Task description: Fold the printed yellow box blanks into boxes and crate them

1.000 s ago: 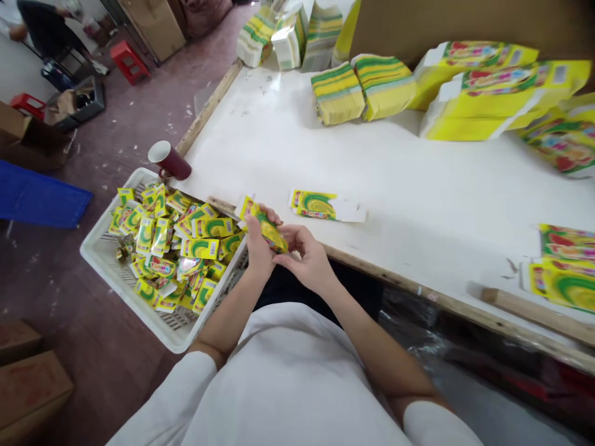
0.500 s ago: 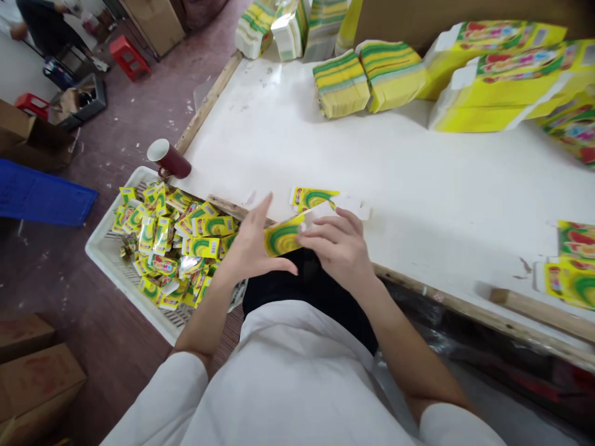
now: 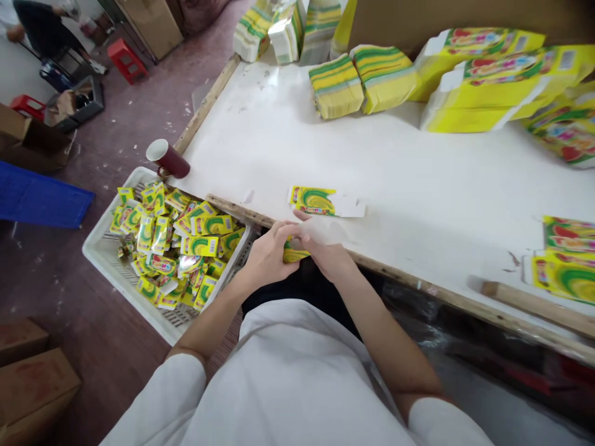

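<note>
Just off the table's near edge, my left hand [image 3: 272,255] is closed around a small yellow and green carton [image 3: 294,249]. My right hand [image 3: 328,254] meets it from the other side, its fingers pressed at the carton's end and smeared a little by motion. Most of the carton is hidden by the fingers. Beyond my hands, a flat yellow-green carton [image 3: 312,201] with a white flap lies on the white table [image 3: 395,186]. Left of my left hand stands a white plastic basket [image 3: 111,272] heaped with small yellow cartons [image 3: 199,246].
A maroon mug [image 3: 173,160] stands at the table's left corner. Stacks of flat cartons [image 3: 337,87] and larger yellow boxes [image 3: 493,93] line the back. More cartons [image 3: 569,272] and a wooden strip [image 3: 534,305] lie at right. A person [image 3: 41,31] is at the upper left.
My left hand has closed from spread fingers onto the carton. My right hand has come in against it, and the carton is now mostly covered. The view has shifted slightly.
</note>
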### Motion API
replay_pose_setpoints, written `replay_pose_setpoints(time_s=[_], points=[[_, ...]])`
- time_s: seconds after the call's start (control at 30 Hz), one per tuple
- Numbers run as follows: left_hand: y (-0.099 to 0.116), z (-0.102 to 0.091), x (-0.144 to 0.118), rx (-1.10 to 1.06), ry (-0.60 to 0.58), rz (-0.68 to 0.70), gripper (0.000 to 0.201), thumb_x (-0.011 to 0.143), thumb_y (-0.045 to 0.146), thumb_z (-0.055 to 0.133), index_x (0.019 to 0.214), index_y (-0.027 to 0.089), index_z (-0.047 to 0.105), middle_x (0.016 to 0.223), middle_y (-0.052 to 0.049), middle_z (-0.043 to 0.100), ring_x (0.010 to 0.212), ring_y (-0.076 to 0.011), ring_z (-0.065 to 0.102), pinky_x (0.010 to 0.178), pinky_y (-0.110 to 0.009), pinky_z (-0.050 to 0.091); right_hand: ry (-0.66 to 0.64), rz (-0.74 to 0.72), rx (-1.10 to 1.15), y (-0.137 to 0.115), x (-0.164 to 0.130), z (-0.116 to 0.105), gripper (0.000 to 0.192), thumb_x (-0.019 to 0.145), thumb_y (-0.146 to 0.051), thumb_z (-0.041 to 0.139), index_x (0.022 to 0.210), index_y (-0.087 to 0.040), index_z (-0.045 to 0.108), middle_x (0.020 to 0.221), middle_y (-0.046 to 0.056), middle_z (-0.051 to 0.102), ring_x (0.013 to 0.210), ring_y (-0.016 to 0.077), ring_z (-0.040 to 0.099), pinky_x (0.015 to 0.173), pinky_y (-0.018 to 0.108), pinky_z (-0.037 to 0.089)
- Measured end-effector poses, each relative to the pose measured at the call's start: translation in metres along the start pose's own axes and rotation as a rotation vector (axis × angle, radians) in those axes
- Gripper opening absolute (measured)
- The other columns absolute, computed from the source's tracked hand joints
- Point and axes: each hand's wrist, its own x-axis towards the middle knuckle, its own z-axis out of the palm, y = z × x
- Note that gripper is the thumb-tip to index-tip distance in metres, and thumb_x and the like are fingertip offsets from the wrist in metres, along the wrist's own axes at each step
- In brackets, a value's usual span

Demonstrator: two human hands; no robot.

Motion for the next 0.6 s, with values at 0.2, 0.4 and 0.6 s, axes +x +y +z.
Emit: replay_pose_setpoints(time_s=[0.2, 0.4, 0.6], points=[[-0.011, 0.001, 0.002, -0.134, 0.014, -0.067, 0.079, 0.076, 0.023, 0.07, 0.138, 0.015, 0.022, 0.123, -0.018, 0.054, 0.104, -0.024, 0.065, 0.086, -0.036, 0.055, -0.14, -0.506, -0.709, -0.008, -0.01, 0.004, 0.054, 0.1, -0.025, 0.054, 0.154, -0.033, 0.047, 0.165, 0.005, 0.035, 0.15, 0.023, 0.039, 0.123, 0.042, 0.038], [-0.011, -0.011, 0.001, 0.012, -0.06, -0.228, 0.056, 0.071, 0.022, 0.074, 0.12, 0.017, 0.049, 0.115, -0.011, 0.064, 0.107, -0.0268, 0.065, 0.092, -0.04, 0.053, -0.043, -0.541, -0.921, -0.015, -0.01, -0.016, 0.038, 0.096, -0.016, 0.058, 0.132, -0.026, 0.069, 0.152, 0.012, 0.052, 0.13, 0.0235, 0.061, 0.108, 0.038, 0.054], [-0.012, -0.024, 0.0, 0.03, -0.096, -0.222, 0.056, 0.07, 0.026, 0.077, 0.122, 0.018, 0.059, 0.12, -0.007, 0.071, 0.108, -0.025, 0.07, 0.093, -0.035, 0.053, -0.25, -0.442, -1.075, -0.028, -0.01, -0.026, 0.035, 0.098, -0.022, 0.057, 0.13, -0.023, 0.07, 0.156, 0.016, 0.045, 0.138, 0.0287, 0.054, 0.11, 0.045, 0.052]])
